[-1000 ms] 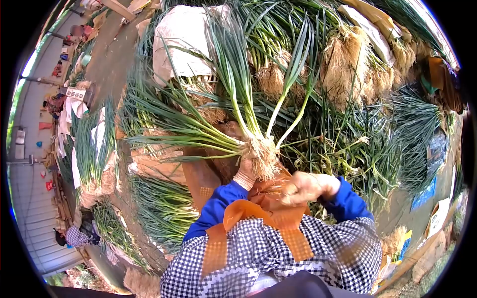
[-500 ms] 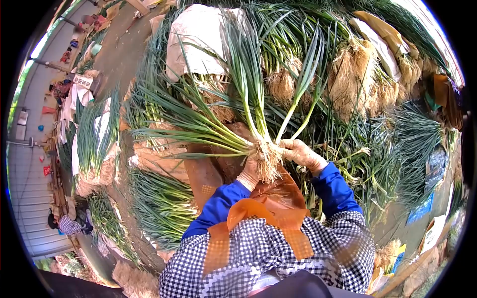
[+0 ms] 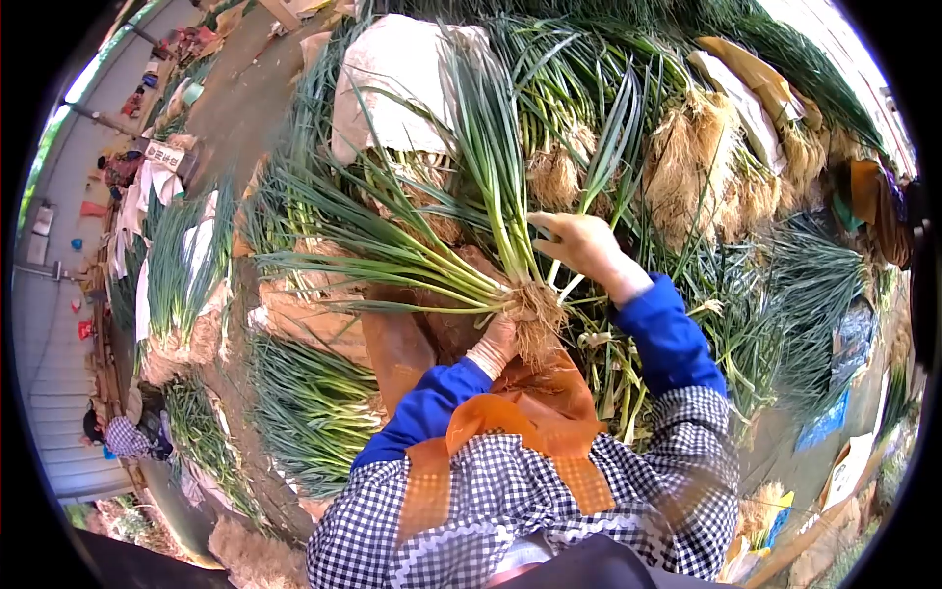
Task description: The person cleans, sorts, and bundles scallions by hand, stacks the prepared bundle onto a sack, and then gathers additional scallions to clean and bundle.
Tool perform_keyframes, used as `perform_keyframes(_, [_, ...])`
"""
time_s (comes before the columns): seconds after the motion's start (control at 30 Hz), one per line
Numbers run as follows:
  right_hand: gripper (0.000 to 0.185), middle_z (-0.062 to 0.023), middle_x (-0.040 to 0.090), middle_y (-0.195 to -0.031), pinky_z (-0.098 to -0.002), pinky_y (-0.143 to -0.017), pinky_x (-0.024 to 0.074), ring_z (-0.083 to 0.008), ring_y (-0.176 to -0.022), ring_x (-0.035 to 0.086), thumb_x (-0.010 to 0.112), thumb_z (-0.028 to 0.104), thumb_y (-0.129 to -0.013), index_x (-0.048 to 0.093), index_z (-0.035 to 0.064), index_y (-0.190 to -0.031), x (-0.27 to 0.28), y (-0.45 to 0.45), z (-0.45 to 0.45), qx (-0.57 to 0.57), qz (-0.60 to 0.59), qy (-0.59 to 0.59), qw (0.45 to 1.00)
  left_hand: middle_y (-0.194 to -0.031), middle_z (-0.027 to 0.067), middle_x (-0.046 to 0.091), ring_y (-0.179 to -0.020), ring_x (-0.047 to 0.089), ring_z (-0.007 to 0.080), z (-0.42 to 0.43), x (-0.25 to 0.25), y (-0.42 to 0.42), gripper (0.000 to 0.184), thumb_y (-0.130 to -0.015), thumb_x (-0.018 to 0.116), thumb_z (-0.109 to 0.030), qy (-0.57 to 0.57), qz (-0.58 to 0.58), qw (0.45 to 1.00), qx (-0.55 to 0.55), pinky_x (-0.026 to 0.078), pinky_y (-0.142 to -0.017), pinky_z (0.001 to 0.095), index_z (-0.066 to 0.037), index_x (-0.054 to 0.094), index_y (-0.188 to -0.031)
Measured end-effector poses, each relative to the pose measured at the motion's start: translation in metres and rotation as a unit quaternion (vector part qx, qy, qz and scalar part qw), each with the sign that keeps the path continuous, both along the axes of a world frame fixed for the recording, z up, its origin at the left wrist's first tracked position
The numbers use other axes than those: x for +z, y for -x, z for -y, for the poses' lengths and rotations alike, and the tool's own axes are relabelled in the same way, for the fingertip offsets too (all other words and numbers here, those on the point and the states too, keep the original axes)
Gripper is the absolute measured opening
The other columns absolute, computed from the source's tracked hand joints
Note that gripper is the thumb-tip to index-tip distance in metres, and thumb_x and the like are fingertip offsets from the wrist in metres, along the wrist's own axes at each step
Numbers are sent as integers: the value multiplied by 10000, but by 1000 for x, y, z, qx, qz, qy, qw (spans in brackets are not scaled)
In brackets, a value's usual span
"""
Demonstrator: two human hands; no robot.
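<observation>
A heap of green onions (image 3: 810,280) spreads over the right side, its long leaves tangled together. The person's checked garment (image 3: 481,476) fills the near middle, with blue sleeves (image 3: 677,339) reaching forward. In the centre, just beyond the orange apron (image 3: 554,388), is a bunch of green onions (image 3: 512,236), fanned out with its leaves pointing far and left and its roots toward the near side. Another bundle of green onions (image 3: 309,407) lies near left, beside the left sleeve. A white sack (image 3: 392,88) covers onions at the far side, left of centre; a cluster of pale roots (image 3: 692,162) hangs far right. The right hand (image 3: 586,245) is beside the bunch's right-hand stalks, thumb and fingers apart — whether the fingertips touch a stalk, I cannot tell. The left hand (image 3: 497,344) is clamped on the bunch's base, some fingers hidden behind the root tuft (image 3: 537,319) — a straggly, straw-coloured tangle.
</observation>
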State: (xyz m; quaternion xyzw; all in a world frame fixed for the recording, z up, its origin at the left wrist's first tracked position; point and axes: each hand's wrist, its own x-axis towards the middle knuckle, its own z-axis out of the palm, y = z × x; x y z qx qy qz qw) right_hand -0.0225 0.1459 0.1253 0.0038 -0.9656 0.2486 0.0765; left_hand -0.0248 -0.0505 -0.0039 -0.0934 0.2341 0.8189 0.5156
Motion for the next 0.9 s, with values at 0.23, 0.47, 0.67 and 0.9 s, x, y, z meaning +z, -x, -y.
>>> perform_keyframes(0.23, [271,-109,637,-862,-393,-720,499,-307,-834,623,620,265,-763,605,94,-972,-39,75,-10,121,140,-117,976,-1062,109,605,-974,596,255,7,-19,-1,408,-735,536,64,25,-46,999,-6,509,-870,398,-20,542,-1134])
perform_keyframes(0.47, [145,-52,604,-773,-257,-649,492,-138,-733,578,600,201,-845,608,65,-895,18,-7,-92,-184,58,190,963,-910,54,622,-851,593,183,19,-6,2,279,-697,531,54,47,-14,999,-4,492,-812,301,4,592,-965])
perform_keyframes(0.67, [158,-62,640,-739,-286,-621,448,-156,-625,580,522,207,-876,595,100,-786,-133,-211,-236,-424,83,-165,887,-925,62,613,-876,592,198,23,9,8,306,-670,535,40,4,-40,999,-20,491,-833,307,-10,595,-966])
perform_keyframes(0.9, [469,-104,609,-1053,-273,-811,436,-156,-908,574,498,393,-905,501,45,-1219,-69,-133,13,-231,246,575,745,-930,102,610,-908,593,246,24,-1,15,340,-647,511,59,-1,-2,1000,-19,483,-876,350,10,571,-977])
